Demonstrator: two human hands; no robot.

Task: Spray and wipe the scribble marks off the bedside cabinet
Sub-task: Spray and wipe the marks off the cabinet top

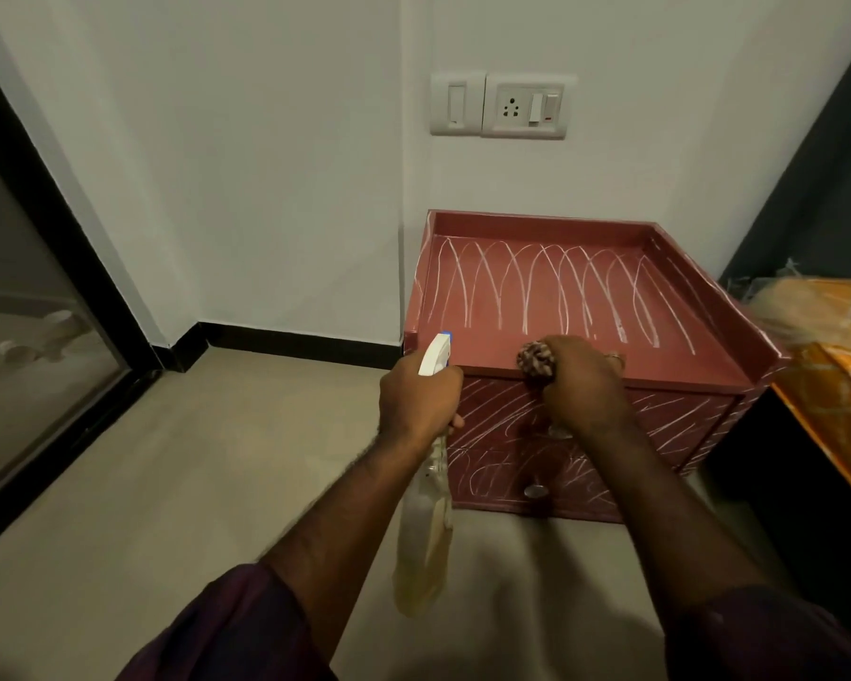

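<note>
The reddish-brown bedside cabinet (pixel 659 351) stands against the white wall, its top and its two drawer fronts covered in white scribble marks (pixel 536 287). My left hand (pixel 416 400) grips the neck of a clear spray bottle (pixel 426 543) with a white and blue nozzle pointing at the cabinet's front left corner. My right hand (pixel 580 380) holds a bunched patterned cloth (pixel 536 363) at the front edge of the cabinet top.
A switch and socket plate (pixel 502 106) is on the wall above the cabinet. A bed with an orange cover (pixel 836 376) is at the right, a dark-framed glass door (pixel 35 297) at the left. Beige floor (pixel 143 484) lies in front of the cabinet.
</note>
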